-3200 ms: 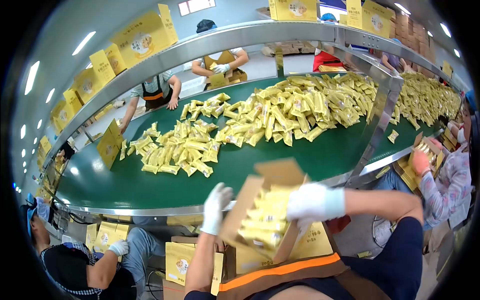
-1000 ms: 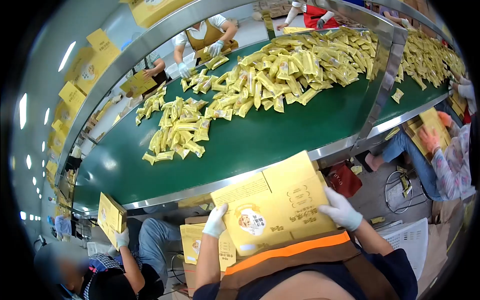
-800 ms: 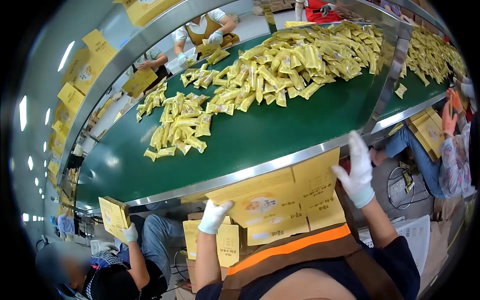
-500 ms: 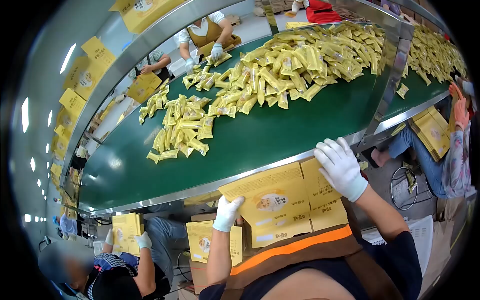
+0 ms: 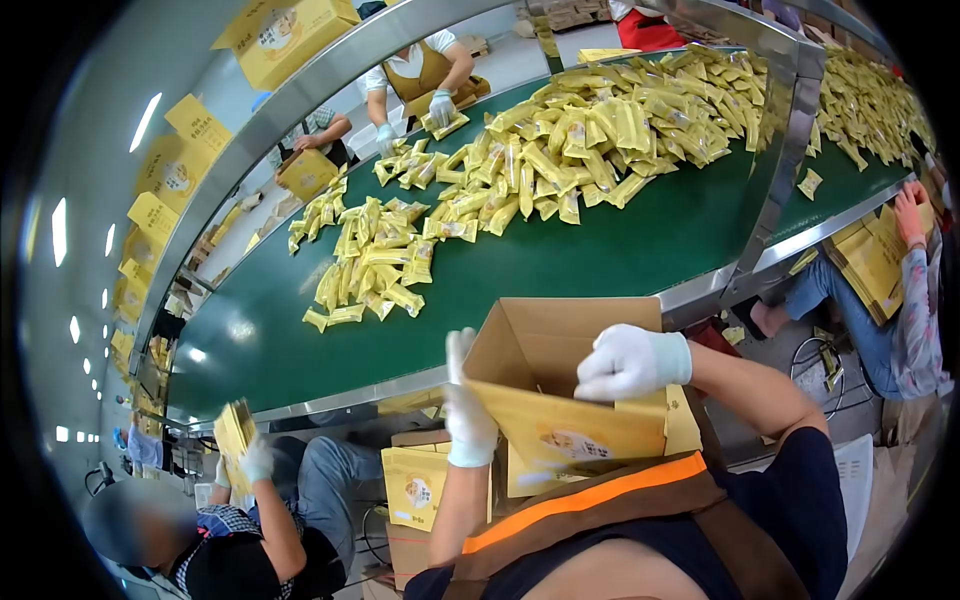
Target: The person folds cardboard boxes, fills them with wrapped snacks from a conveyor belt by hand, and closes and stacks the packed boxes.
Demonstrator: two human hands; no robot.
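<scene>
A yellow cardboard box (image 5: 570,440) with printed panels stands opened up in front of my body, its brown inside facing up. My left hand (image 5: 468,410), in a white glove, holds the box's left side, the blurred fingers stretched upward along it. The white-gloved right hand (image 5: 630,362) is closed at the near right rim, fingers curled over the edge; their tips are partly hidden. Below the box, another yellow printed panel (image 5: 683,425) shows beside my apron.
Heaped yellow wrapped packets (image 5: 590,140) lie on the green conveyor belt (image 5: 500,265), edged by a metal rail (image 5: 350,398). A metal post (image 5: 785,160) rises at right. Folded yellow cartons (image 5: 415,485) stand at my left. Co-workers sit on both sides and across the belt.
The flat carton has been opened out into a box. My right hand has moved down and left and curled its fingers; my left hand has shifted up along the side.
</scene>
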